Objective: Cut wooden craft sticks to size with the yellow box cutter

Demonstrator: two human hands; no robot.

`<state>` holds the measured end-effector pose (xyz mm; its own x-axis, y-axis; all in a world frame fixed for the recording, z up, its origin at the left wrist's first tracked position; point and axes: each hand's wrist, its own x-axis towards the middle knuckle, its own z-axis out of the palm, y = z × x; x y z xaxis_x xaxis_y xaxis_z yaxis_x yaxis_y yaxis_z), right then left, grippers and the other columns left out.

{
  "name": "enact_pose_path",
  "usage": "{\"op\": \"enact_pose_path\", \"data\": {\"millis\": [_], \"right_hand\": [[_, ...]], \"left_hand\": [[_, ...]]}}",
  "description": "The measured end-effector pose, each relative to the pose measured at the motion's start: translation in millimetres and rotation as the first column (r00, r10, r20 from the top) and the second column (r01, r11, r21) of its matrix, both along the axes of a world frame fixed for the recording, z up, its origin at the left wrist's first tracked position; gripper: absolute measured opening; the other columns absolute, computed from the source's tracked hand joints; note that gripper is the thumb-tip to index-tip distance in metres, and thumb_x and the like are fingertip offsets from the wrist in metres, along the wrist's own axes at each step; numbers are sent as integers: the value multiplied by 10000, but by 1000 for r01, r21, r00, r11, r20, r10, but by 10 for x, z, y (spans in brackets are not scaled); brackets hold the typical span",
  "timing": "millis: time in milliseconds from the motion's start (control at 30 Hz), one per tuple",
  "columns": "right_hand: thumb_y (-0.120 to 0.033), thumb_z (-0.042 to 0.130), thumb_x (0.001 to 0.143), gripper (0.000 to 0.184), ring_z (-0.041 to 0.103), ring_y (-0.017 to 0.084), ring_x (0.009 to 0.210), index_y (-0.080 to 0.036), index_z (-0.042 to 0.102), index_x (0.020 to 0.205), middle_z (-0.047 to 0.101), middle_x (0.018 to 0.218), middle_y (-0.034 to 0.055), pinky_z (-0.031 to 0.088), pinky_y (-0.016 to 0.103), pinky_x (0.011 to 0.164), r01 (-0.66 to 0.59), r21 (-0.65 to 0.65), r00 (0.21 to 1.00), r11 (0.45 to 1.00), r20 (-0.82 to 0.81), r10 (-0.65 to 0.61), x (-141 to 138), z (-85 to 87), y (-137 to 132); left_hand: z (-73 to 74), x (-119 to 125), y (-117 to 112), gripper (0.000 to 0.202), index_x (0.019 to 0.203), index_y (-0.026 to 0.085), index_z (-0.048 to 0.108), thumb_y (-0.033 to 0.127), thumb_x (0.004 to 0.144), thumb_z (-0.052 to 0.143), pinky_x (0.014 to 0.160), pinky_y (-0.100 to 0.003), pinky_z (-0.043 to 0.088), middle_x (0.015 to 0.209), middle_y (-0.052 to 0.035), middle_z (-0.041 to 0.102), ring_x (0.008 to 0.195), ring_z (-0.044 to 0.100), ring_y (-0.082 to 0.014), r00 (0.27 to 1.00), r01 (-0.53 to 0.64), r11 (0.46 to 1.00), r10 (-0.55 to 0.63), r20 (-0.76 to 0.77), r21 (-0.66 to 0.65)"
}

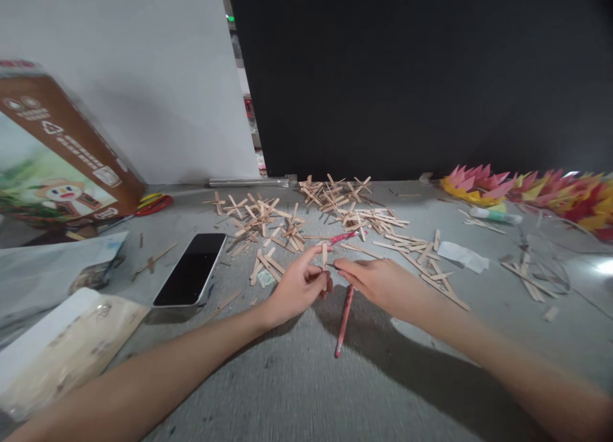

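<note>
My left hand [301,281] pinches a small wooden craft stick [324,255], which stands upright between the fingers. Close to its right side, my right hand [366,277] is closed with fingertips together. Something thin and dark shows at those fingertips, too small to name. Below the hands a red patterned pencil [345,320] lies on the grey tabletop [287,378]. Just beyond the fingers is a pink-red strip [342,237]. Piles of craft sticks, many crossed over each other, spread behind the hands, with one heap [258,215] to the left and another heap [330,193] farther back.
A black phone [191,271] and a plastic packet [71,346] lie to the left, near a printed carton [62,148] and red-yellow scissors-like handles [153,204]. On the right are white paper [462,257], a glue stick [495,215], and pink-yellow paper petals [479,183]. A black panel [407,78] stands behind.
</note>
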<state>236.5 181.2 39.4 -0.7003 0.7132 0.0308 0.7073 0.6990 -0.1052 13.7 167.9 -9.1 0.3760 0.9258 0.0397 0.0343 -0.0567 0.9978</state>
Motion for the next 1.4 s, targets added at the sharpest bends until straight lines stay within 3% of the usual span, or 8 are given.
{"op": "enact_pose_path", "data": {"millis": [167, 233, 300, 533, 633, 833, 967, 1400], "right_hand": [[-257, 411, 1085, 206, 592, 165, 582, -234, 601, 1164, 690, 787, 9, 209, 321, 529, -88, 78, 988, 993, 137, 77, 98, 153, 25], [-293, 406, 1092, 209, 602, 168, 605, -224, 604, 1087, 687, 788, 14, 220, 317, 534, -55, 16, 989, 998, 135, 53, 140, 255, 20], [-364, 391, 1100, 255, 610, 171, 629, -226, 596, 1036, 686, 806, 21, 238, 304, 536, 15, -71, 993, 997, 119, -7, 184, 368, 3], [-525, 337, 1077, 348, 529, 166, 514, -247, 547, 1091, 599, 640, -17, 276, 284, 511, 193, -308, 980, 932, 112, -166, 335, 599, -49], [-466, 353, 1077, 311, 601, 184, 618, -268, 590, 1118, 673, 748, 10, 306, 280, 546, 138, -311, 989, 940, 91, -115, 349, 569, -17], [-400, 403, 1079, 314, 690, 224, 729, -296, 686, 1164, 730, 822, 36, 334, 285, 576, 64, -194, 982, 979, 185, -27, 292, 353, 64], [-443, 413, 1080, 379, 705, 242, 732, -234, 729, 1063, 725, 800, 66, 394, 303, 611, 50, -62, 969, 997, 244, -34, 230, 201, 91], [-453, 404, 1088, 431, 701, 235, 684, -208, 735, 963, 737, 768, 66, 390, 306, 591, 6, -49, 967, 999, 253, 6, 161, 97, 99]], "left_hand": [[6, 3, 0, 275, 1248, 208, 507, 306, 994, 544, 718, -280, 489, 790, 0, 697, 698, 644, -147, 989, 59, 995, -47, -141, 83], [29, 2, -2, 106, 1036, 210, 572, 303, 993, 549, 722, -276, 474, 791, 9, 674, 713, 634, -144, 972, 86, 987, -54, -229, 135], [56, -3, 1, 133, 903, 205, 594, 308, 985, 573, 712, -274, 457, 758, 21, 643, 710, 613, -143, 947, 102, 979, -41, -318, 178], [83, 18, 4, 198, 774, 200, 670, 314, 935, 686, 949, -375, 468, 952, -47, 633, 1068, 551, -241, 833, 171, 908, 75, -548, 384], [81, 34, -24, 211, 804, 199, 667, 365, 924, 719, 1006, -425, 463, 1057, -63, 607, 1156, 506, -271, 772, 187, 892, 125, -623, 411], [85, 14, -27, 403, 1352, 275, 602, 365, 965, 667, 1141, -498, 380, 1391, -79, 569, 1382, 426, -299, 725, 282, 831, 142, -673, 480], [60, 11, 4, 342, 1270, 274, 656, 347, 939, 697, 1139, -507, 373, 1379, -70, 613, 1388, 463, -302, 732, 278, 837, 133, -668, 471], [44, 9, 24, 414, 1256, 243, 664, 397, 887, 775, 1171, -505, 333, 1370, -75, 654, 1365, 517, -284, 773, 216, 864, 133, -620, 455]]}}
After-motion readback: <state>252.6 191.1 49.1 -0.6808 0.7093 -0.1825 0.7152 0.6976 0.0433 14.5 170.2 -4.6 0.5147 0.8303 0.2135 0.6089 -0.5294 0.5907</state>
